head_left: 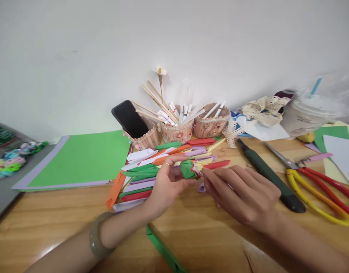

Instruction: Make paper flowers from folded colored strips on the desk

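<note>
My left hand (pixel 167 182) is closed around a small folded paper piece (pixel 191 169), green with red and yellow parts, held just above the wooden table (pixel 63 212). My right hand (pixel 242 193) pinches the right end of the same paper piece with its fingertips. A pale bangle (pixel 97 237) sits on my left wrist. Behind the hands lies a pile of folded coloured paper strips (pixel 151 167) in green, orange, white, purple and red.
Three craft-stick baskets (pixel 177 131) hold sticks and pens, with a black phone (pixel 130 119) leaning in the left one. A dark utility knife (pixel 265 174), scissors (pixel 319 185), green paper sheets (pixel 80 159), lace (pixel 262 110) and a plastic cup (pixel 307 113) surround them. A green strip (pixel 163 250) lies near the front.
</note>
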The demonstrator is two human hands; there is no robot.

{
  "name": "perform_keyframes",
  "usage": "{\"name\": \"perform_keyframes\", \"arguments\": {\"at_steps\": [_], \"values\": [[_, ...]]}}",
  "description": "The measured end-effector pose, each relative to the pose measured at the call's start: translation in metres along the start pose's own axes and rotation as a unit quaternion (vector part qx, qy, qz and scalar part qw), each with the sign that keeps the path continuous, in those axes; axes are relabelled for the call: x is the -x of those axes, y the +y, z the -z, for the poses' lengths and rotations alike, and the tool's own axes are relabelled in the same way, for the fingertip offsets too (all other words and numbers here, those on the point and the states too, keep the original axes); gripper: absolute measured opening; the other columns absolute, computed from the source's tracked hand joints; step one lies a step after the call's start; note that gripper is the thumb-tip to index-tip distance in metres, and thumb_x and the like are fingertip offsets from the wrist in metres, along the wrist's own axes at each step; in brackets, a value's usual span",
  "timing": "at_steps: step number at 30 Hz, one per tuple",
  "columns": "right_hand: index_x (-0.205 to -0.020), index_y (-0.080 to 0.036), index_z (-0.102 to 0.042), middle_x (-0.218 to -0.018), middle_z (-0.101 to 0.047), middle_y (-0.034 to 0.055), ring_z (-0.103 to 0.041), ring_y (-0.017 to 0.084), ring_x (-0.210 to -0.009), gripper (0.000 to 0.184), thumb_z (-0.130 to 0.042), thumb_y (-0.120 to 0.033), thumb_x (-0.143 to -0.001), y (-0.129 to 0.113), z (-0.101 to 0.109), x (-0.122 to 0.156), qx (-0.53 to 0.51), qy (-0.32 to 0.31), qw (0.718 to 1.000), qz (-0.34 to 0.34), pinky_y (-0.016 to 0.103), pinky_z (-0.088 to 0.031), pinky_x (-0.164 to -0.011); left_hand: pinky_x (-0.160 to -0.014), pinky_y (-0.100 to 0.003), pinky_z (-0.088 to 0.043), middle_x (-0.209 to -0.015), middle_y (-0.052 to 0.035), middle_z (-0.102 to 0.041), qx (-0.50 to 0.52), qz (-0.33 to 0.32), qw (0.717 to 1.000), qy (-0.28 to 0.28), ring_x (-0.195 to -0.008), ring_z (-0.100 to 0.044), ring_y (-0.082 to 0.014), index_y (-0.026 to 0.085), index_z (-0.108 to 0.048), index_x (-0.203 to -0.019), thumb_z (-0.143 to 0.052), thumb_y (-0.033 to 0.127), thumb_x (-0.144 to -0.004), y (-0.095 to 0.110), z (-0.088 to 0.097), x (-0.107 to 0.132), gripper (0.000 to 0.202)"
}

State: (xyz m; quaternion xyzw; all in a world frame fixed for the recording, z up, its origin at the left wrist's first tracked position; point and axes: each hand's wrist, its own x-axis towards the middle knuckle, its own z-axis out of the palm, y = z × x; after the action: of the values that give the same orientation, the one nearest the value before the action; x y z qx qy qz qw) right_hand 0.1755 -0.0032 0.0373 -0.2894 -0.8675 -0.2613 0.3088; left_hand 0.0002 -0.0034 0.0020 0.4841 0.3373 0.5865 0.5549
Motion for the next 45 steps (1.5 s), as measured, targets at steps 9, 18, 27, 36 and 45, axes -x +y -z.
{"name": "perform_keyframes", "arguments": {"at_steps": [9,18,27,36,45], "values": [[-0.08,-0.019,-0.06,-0.071,-0.064,0.0023,-0.058,0.012,-0.061,0.006,-0.06,-0.013,-0.078,0.0,-0.01,-0.003,-0.237,0.026,0.959,-0.152,0.024,-0.046,-0.054,-0.075,-0.025,-0.048,-0.1,-0.0005,-0.062,0.027,0.022,0.999,0.005,-0.088,-0.06,-0.0145,0.022,-0.059,-0.095,-0.076,0.014,-0.058,0.0,0.002,-0.001,0.042],[-0.083,-0.022,-0.062,-0.072,-0.059,0.0014,-0.054,0.013,-0.063,0.011,-0.055,-0.014,-0.082,0.006,0.001,-0.012,-0.37,0.032,0.884,-0.285,0.025,-0.041,-0.05,-0.06,-0.024,-0.052,-0.096,-0.0063,-0.067,0.193,0.198,0.956,-0.096,-0.073,-0.066,-0.0161,0.022,-0.054,-0.114,-0.064,0.033,-0.074,0.01,0.002,0.0,0.043],[-0.085,-0.023,-0.064,-0.074,-0.061,0.0022,-0.056,0.015,-0.066,0.009,-0.057,-0.02,-0.081,0.004,0.0,-0.014,-0.411,0.01,0.859,-0.307,0.026,-0.042,-0.051,-0.059,-0.021,-0.054,-0.079,-0.0039,-0.068,0.236,0.238,0.937,-0.102,-0.066,-0.066,-0.0137,0.016,-0.061,-0.093,-0.062,0.039,-0.075,0.012,0.002,-0.001,0.03],[-0.093,-0.021,-0.061,-0.083,-0.061,0.003,-0.056,0.014,-0.074,0.014,-0.056,-0.015,-0.081,0.005,-0.001,-0.012,-0.41,-0.015,0.873,-0.264,0.025,-0.045,-0.06,-0.056,-0.022,-0.053,-0.076,-0.0057,-0.067,0.2,0.269,0.938,-0.088,-0.062,-0.064,-0.0133,0.014,-0.061,-0.097,-0.063,0.043,-0.072,0.01,0.0,0.0,0.038],[-0.07,-0.02,-0.059,-0.067,-0.056,0.0005,-0.052,0.013,-0.063,0.012,-0.056,-0.019,-0.081,0.003,0.003,-0.014,-0.445,-0.032,0.833,-0.328,0.024,-0.039,-0.052,-0.071,-0.024,-0.05,-0.119,-0.0028,-0.054,0.109,0.121,0.986,-0.036,-0.102,-0.054,-0.0181,0.026,-0.056,-0.108,-0.064,0.018,-0.074,0.014,0.001,0.0,0.035]]}}
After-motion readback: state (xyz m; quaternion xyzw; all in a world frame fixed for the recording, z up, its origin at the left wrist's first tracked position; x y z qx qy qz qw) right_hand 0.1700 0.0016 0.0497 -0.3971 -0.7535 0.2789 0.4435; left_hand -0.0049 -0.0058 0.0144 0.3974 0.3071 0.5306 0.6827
